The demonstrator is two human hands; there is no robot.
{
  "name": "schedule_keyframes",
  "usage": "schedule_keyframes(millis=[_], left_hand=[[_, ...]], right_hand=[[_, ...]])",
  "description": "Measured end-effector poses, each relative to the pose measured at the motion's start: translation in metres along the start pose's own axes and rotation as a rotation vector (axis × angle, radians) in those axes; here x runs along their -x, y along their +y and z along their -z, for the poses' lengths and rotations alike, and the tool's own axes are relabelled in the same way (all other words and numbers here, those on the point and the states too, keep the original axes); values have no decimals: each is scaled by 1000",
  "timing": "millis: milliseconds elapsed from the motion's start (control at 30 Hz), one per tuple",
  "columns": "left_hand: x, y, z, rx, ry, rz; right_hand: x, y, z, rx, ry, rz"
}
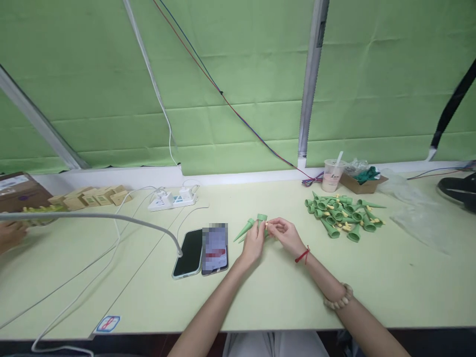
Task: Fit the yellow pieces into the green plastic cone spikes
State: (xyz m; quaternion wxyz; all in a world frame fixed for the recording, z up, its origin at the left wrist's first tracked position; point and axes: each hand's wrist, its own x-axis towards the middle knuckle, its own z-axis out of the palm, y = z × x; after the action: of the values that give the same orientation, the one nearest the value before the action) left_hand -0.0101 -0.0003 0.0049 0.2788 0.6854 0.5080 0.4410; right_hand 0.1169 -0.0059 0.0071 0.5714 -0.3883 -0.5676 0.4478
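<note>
While the left hand [254, 242] is clamping a green cone [246, 229] just above the desk [282, 297], the right hand [284, 232] is pinching a small yellow piece [267, 224] at its wide end, the pile of cones [342, 215] lying within reach to its right.

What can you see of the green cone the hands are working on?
The green cone looks like moulded plastic: a slim spike tapering to a point at its left end, with a wider round cap at the other. It lies tilted just above the table, held at the cap end by the left hand, while the right hand meets it there.
</note>
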Motion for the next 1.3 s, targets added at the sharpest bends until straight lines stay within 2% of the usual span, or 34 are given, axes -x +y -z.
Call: schedule_keyframes(millis=[100,267,333,500,567,733,933,1100,1167,1300], left_hand=[[0,-1,5,-119,-24,-53],[-1,-3,3,-135,-29,-49],[-1,-4,1,-108,-14,-43],[-1,-5,-6,18,6,26],[-2,-6,-6,45,14,50],[-3,-7,-4,35,13,81],[-3,-5,-3,0,23,71],[-3,-1,0,-103,22,53],[-2,1,1,-151,14,59],[-1,2,2,-203,7,82]], right_hand=[[-2,1,-1,-122,-7,-102],[-2,4,-1,-102,14,-83],[-1,5,1,-27,23,-23],[2,5,5,285,47,241],[1,6,5,279,57,212],[-2,10,4,57,36,-37],[-1,10,5,168,98,109],[-4,11,5,-29,11,-102],[-4,11,6,-46,8,-126],[-2,10,6,107,76,54]])
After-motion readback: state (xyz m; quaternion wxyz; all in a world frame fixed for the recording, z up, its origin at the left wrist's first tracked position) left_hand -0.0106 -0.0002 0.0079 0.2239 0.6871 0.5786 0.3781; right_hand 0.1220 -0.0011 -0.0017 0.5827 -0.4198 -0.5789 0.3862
